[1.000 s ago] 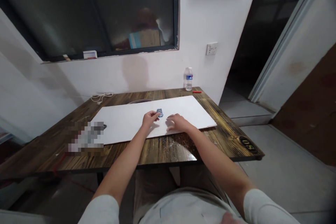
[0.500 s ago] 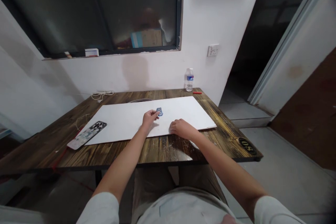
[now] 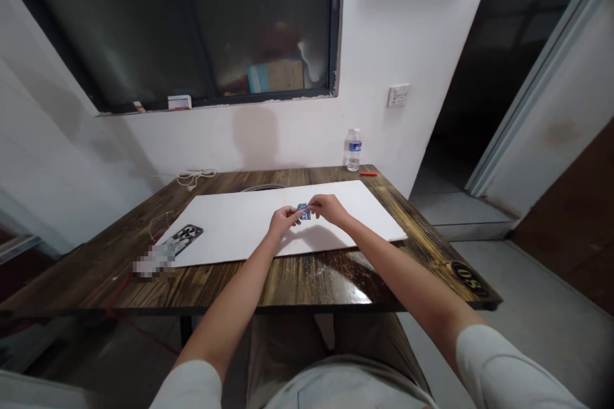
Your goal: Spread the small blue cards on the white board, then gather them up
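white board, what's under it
A thin curved grey rim pokes out past the far edge of the white rectangular board, on the dark wood table; the rest beneath is covered.

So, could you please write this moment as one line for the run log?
left hand: holds small blue piece | right hand: touching it | below: white board

Seen from above, a person's left hand [image 3: 284, 220] and right hand [image 3: 330, 209] meet mid-frame, both pinching a small blue flat piece [image 3: 303, 211] above a white board [image 3: 230, 233] on a dark wooden table [image 3: 307, 281]. A plastic water bottle [image 3: 354, 150] stands at the table's far edge; a phone [image 3: 185, 238], partly blurred, lies just left of the board.
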`<state>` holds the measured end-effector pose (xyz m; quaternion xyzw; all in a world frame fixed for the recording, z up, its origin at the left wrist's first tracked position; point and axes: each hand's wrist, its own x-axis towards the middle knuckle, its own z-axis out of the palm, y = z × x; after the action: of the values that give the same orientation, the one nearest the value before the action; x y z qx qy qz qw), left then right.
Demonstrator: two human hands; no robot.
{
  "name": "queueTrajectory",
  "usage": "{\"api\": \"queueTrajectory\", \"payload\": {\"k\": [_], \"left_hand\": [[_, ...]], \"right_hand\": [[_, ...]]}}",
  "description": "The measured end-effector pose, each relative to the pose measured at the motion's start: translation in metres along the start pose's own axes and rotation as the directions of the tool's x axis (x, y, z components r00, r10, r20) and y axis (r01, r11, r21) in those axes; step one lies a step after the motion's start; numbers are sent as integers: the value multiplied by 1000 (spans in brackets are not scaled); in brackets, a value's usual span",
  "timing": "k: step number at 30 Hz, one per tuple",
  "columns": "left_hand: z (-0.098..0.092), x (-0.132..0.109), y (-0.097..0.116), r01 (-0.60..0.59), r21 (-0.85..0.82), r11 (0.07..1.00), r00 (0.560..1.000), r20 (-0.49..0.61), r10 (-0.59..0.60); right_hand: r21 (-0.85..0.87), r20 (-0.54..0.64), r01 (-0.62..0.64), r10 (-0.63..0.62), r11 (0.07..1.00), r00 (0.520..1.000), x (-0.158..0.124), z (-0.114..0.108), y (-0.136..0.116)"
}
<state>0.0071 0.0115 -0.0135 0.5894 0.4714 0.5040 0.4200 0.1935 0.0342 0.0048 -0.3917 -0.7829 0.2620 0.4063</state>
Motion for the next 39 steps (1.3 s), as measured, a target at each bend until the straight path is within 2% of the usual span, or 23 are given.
{"api": "queueTrajectory", "payload": {"k": [7, 11, 14, 16, 18, 20, 23, 25, 33, 39], "left_hand": [[-3, 2, -1, 9, -3, 1000, 1000, 1, -9], [-4, 3, -3, 11, -1, 1000, 1000, -16, -11], [-4, 3, -5, 5, -4, 1000, 997, -72, -6], [-5, 4, -8, 12, -18, 1000, 990, -143, -15], [-6, 5, -10, 23, -36, 999, 976, -215, -31], [-8, 7, -13, 38, -54, 998, 963, -265, -51], [-10, 9, -16, 60, -76, 995, 952, -295, -80], [-10, 10, -17, 73, -86, 994, 948, -304, -96], [-11, 9, -18, 74, -62, 995, 951, -295, -89], [-11, 9, -18, 58, -32, 998, 951, -302, -65]], "right_hand": [[324, -54, -90, 113, 942, 992, 13, 23, 16], [379, -36, -121, 146, 917, 989, 17, 28, 21], [224, -111, -139, 167, 965, 980, 15, 24, 29], [-15, -177, -137, 132, 991, 975, 9, 18, 36], [-253, -134, -143, 112, 957, 985, 0, 14, 41], [-437, -15, -116, 122, 892, 992, -7, 13, 42], [-608, 126, -39, 145, 793, 981, -13, 15, 36], [-648, 140, -9, 131, 761, 982, -14, 17, 31], [-672, 200, 138, -1, 728, 980, -15, 22, 24], [-699, 250, 172, 11, 694, 968, -16, 20, 20]]}}
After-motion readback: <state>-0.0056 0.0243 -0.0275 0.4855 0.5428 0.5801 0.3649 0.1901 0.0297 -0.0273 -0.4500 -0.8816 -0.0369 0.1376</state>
